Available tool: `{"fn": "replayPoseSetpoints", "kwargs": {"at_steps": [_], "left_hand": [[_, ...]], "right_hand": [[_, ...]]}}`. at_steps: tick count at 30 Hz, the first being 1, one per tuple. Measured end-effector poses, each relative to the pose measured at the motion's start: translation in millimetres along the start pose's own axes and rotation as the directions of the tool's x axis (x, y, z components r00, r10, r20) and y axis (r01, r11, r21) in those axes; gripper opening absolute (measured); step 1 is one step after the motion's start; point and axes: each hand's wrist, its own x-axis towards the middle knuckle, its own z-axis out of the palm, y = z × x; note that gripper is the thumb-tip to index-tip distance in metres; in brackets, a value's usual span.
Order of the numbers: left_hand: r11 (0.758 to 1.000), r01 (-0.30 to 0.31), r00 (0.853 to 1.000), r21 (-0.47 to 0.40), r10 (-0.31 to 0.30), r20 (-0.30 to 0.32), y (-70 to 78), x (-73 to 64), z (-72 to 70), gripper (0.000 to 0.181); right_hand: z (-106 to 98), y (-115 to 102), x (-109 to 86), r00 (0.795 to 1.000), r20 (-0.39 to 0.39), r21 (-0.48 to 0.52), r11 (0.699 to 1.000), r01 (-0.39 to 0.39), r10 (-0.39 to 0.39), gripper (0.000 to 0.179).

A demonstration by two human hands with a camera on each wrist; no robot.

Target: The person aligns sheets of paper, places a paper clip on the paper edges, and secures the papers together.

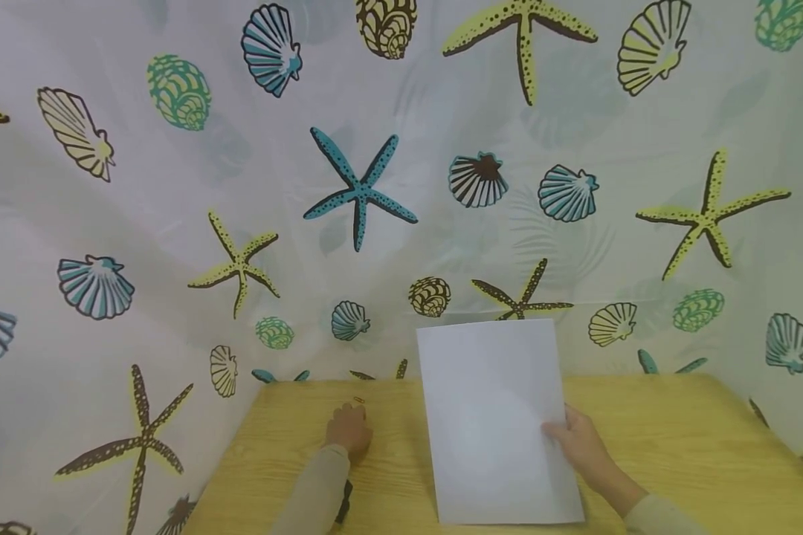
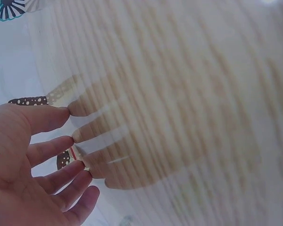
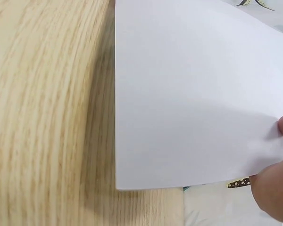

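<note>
My right hand (image 1: pixel 578 438) pinches a blank white sheet of paper (image 1: pixel 495 423) by its right edge, thumb on the near face. The sheet stands almost upright over the table, and its lower edge shows close above the wood in the right wrist view. Further left, my left hand (image 1: pixel 349 429) reaches down to the table with fingers spread and fairly straight; its fingertips (image 2: pixel 85 165) meet the shiny wood. Just beyond them lies a small orange-and-dark object (image 1: pixel 359 400), too small to make out. In the left wrist view, only a reddish sliver (image 2: pixel 74 153) shows between the fingers.
The light wooden table (image 1: pixel 649 438) reaches back to a white curtain (image 1: pixel 388 96) printed with starfish and shells, which also hangs along both sides. A black object (image 1: pixel 344 502) shows at my left wrist. The paper hides part of the table behind it.
</note>
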Motion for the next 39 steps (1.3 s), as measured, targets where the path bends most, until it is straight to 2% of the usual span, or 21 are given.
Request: {"fn": "replayPoseSetpoints", "kwargs": {"at_steps": [12, 17, 23, 29, 34, 39], "left_hand": [[1.0, -0.004, 1.0, -0.017, 0.004, 0.004, -6.8, 5.4, 0.3, 0.035], [1.0, -0.008, 1.0, -0.013, 0.008, -0.005, -11.9, 10.2, 5.1, 0.039], [1.0, -0.013, 1.0, -0.001, 0.013, 0.007, -11.7, 12.3, 4.4, 0.041], [1.0, -0.026, 0.999, -0.008, 0.026, 0.025, -19.2, 17.7, 14.3, 0.052], [0.999, -0.037, 0.998, -0.01, 0.037, 0.047, -23.7, 20.4, 22.3, 0.053], [1.0, -0.024, 0.998, -0.017, 0.025, 0.053, -22.9, 21.7, 23.8, 0.054]], "right_hand": [[0, 0, -3.2, 1.0, -0.007, 0.019, 1.0, 0.001, -0.001, 0.049], [0, 0, -4.6, 1.0, -0.017, 0.009, 1.0, 0.0, 0.0, 0.048], [1, -3, -6.1, 1.0, -0.025, -0.016, 1.0, 0.0, 0.0, 0.048], [4, -2, -9.3, 0.999, -0.04, 0.014, 1.0, -0.012, 0.012, 0.047], [7, -3, -12.0, 0.999, -0.053, 0.02, 1.0, 0.0, 0.001, 0.045], [7, -6, -14.0, 0.998, -0.068, 0.004, 1.0, 0.007, -0.007, 0.045]]}}
